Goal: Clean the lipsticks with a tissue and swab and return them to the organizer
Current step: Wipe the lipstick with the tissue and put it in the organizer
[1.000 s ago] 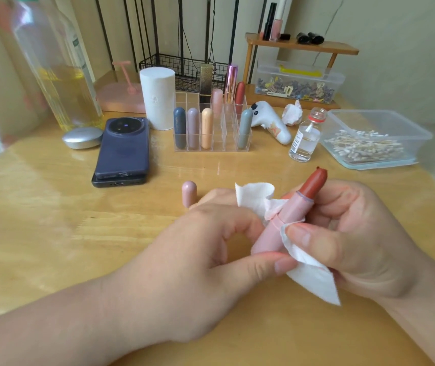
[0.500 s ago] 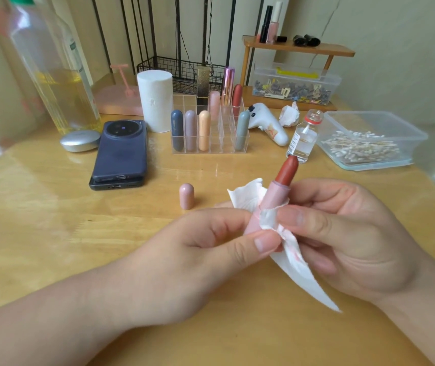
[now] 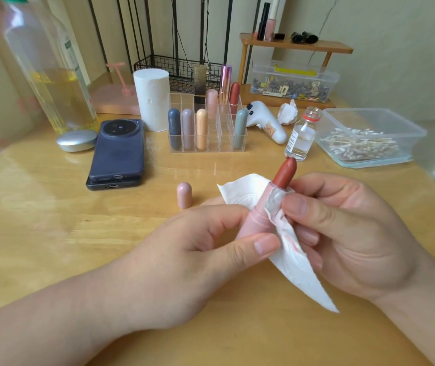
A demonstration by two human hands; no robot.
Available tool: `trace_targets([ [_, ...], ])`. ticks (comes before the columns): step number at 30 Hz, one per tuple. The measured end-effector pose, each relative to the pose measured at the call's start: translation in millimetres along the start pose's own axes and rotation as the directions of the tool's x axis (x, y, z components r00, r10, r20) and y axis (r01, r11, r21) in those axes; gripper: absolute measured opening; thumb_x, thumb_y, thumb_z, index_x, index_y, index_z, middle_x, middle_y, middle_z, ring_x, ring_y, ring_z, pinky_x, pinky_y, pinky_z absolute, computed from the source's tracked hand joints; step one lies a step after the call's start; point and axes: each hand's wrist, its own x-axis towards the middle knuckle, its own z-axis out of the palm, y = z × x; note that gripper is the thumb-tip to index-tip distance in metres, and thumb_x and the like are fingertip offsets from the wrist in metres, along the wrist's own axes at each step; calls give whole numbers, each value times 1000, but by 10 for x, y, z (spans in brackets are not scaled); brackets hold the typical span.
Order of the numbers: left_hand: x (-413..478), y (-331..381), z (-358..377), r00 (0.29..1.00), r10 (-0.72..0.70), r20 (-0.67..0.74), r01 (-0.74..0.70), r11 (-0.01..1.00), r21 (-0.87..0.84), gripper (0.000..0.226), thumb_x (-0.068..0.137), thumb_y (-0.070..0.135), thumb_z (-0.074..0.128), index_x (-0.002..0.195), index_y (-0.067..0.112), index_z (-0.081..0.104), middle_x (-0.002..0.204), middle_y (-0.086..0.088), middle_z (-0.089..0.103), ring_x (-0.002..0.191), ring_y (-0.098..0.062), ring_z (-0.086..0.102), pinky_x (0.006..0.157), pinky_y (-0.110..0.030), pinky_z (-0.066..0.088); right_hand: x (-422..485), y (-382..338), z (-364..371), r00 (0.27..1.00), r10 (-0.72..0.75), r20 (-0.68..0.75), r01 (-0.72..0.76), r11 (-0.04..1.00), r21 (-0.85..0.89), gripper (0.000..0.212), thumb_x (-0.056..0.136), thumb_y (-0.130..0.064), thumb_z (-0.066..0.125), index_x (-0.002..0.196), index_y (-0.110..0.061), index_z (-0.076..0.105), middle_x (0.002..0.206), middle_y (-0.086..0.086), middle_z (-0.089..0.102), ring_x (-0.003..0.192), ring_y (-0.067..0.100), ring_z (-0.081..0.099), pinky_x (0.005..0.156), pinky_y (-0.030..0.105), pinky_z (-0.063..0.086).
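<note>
Lipstick (image 3: 257,216) has swung from leaning right to nearly upright over the last second, and the right thumb has slid the tissue (image 3: 292,262) up the tube to the collar just under the red-brown bullet. Head view: left hand (image 3: 197,249) is pinching the lower pink tube between thumb and forefinger, other fingers curled behind it. Right hand (image 3: 348,233) is clamping the tissue against the collar, thumb in front and fingers behind; a pink-red smear is showing on the tissue lower down. All of this is happening near centre, above the table (image 3: 52,233). Pink cap (image 3: 184,194) is standing off the tube, just left of the hands. Organizer (image 3: 223,128) is sitting far centre with four capped sticks in the near row and about four in the far row, several cells free. Progress, as a judgement: this stick is mid-wipe, with the swab pass, recapping and return to a free cell still ahead; can't tell which of the racked sticks are already cleaned. Swabs (image 3: 356,143) are lying in the clear tub far right, vial (image 3: 300,138) just left of it with what looks like a swab standing in it. Writing: vial label is carrying print, too small to read; no brand legible on the lipstick or the phone (image 3: 117,149).
</note>
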Motion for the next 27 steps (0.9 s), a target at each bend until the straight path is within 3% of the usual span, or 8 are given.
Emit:
trace_targets([
  [3,-9,55,-7,999,14,-53,-8,995,102,40,97,54,49,108,22,70,107,2,67,123,-17,55,122,-38,0,4,22,-13,999,37,32,-38,999,39,21,72,-24,82,82,-8,74,52,2,44,36,11,46,41,18,41],
  [14,5,117,56,962,155,-223,-54,913,404,34,95,54,49,101,29,71,100,13,66,106,-13,58,95,-43,44,-4,28,5,993,65,98,-80,985,156,18,75,-23,81,88,-12,75,59,-2,49,49,5,44,40,17,25],
  [16,7,104,56,961,156,-229,-42,900,434,37,95,55,48,99,26,72,100,9,65,104,-17,60,92,-42,46,-2,38,9,995,62,78,-71,991,110,20,74,-25,82,88,-14,75,63,4,48,52,13,42,45,24,23],
  [18,6,108,65,952,156,-264,-16,885,466,36,94,56,49,92,27,71,94,9,62,98,-16,60,87,-41,47,1,58,11,997,64,40,-66,996,63,25,72,-28,85,89,-14,74,76,16,40,64,41,31,59,41,15],
  [20,7,122,78,945,154,-290,1,882,472,34,94,55,51,83,27,66,88,11,59,93,-12,59,85,-34,46,-4,75,31,999,51,-1,-51,998,48,28,71,-30,85,90,-12,73,82,23,35,69,51,24,68,50,6],
  [22,6,136,82,957,133,-259,4,883,470,36,95,55,49,84,25,66,85,14,60,94,-5,58,94,-26,39,-12,72,52,998,48,-31,-47,999,19,32,67,-32,87,89,-12,74,86,22,39,78,43,27,73,52,5],
  [24,8,142,67,980,79,-185,9,902,431,42,96,57,45,94,23,68,96,14,66,105,-3,59,111,-23,22,-21,59,62,998,60,-37,-60,998,8,37,64,-32,89,89,-10,74,97,22,42,90,38,31,76,55,5],
  [27,7,131,11,997,26,-79,0,949,317,41,98,54,46,105,21,69,108,9,68,115,-9,60,113,-18,11,-20,44,53,996,81,-28,-81,997,3,36,64,-32,90,88,-10,75,100,26,41,92,39,32,75,52,6],
])
